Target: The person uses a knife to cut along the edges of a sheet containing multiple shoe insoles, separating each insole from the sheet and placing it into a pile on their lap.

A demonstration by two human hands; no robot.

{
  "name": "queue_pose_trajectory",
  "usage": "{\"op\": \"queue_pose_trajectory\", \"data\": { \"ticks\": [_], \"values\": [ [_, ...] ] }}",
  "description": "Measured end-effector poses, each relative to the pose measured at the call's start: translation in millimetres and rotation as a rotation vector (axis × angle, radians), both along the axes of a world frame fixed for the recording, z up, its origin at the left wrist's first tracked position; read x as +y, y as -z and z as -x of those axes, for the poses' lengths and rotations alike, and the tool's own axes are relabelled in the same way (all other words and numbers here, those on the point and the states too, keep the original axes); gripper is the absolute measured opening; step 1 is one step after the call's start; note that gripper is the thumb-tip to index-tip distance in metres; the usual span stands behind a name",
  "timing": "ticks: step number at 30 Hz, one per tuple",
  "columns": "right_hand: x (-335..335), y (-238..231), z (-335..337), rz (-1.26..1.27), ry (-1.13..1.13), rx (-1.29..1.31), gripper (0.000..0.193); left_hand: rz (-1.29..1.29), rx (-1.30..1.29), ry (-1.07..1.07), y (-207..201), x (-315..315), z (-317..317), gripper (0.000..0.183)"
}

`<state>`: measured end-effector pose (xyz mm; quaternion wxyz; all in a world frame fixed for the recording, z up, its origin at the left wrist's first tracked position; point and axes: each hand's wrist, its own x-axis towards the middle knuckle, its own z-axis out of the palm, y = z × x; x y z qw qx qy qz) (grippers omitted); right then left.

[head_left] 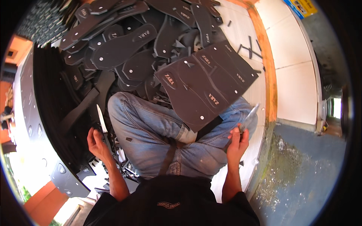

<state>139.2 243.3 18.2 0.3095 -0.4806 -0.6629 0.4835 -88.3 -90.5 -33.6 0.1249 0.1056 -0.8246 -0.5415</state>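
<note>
My left hand (99, 146) is loosely curled, fingers apart, with nothing visible in it. A knife (101, 117) is just beside it, pale blade pointing away from me and dark handle partly lost among black scraps. My right hand (237, 143) pinches a pale grey, pointed, blade-like piece (249, 116) over my left-to-right crossed legs' right knee; its exact kind is unclear. A dark foam sheet (205, 84) with insole outlines and pale printing rests across my shins and right knee. Beyond it lies a heap of cut black insoles (124, 47).
A tall stack of black sheets (51, 101) stands at the left. Narrow black offcuts (250, 48) lie on the pale floor at the far right. A wooden edge strip (270, 75) borders a tiled ledge (292, 83), and lower grey floor (309, 158) is at the right.
</note>
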Motion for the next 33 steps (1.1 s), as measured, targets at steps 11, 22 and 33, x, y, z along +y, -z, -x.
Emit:
{"op": "queue_pose_trajectory", "data": {
  "ticks": [11,22,33],
  "values": [
    [-34.7,12.7,-40.4,0.081,0.051,0.026,0.03,-1.076,-0.966,0.553,-13.1,252.2,-74.7,0.046],
    [-43.7,-5.3,-23.8,0.229,-0.361,-0.073,0.018,-1.006,-1.079,0.391,-59.8,172.9,-67.8,0.037],
    [-90.2,-12.8,-59.0,0.338,-0.529,-0.422,0.007,-1.053,-1.114,0.306,-68.3,139.5,-93.3,0.039]
  ]
}}
